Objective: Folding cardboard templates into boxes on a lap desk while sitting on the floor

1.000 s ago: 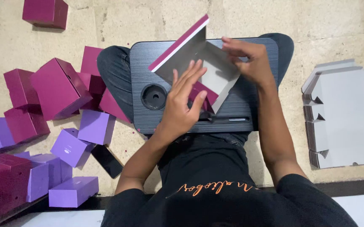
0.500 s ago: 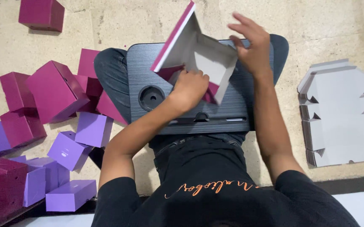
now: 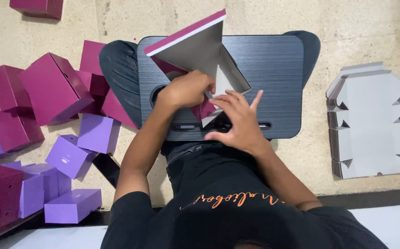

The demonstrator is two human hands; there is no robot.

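Note:
A half-folded cardboard box, magenta outside and grey inside, stands tilted on a dark ribbed lap tray across my legs. My left hand is closed on the box's near flap, fingers curled over its edge. My right hand presses on the near corner of the same box, fingers spread, index finger raised. A magenta flap shows between the two hands. The box's upright lid side points away from me.
A stack of flat grey die-cut box blanks lies on the floor to the right. Several finished magenta boxes and purple boxes are piled on the floor at my left.
The box has turned and tipped more upright. My right hand came from the box's far right side down to its near corner. My left hand stayed on the near flap.

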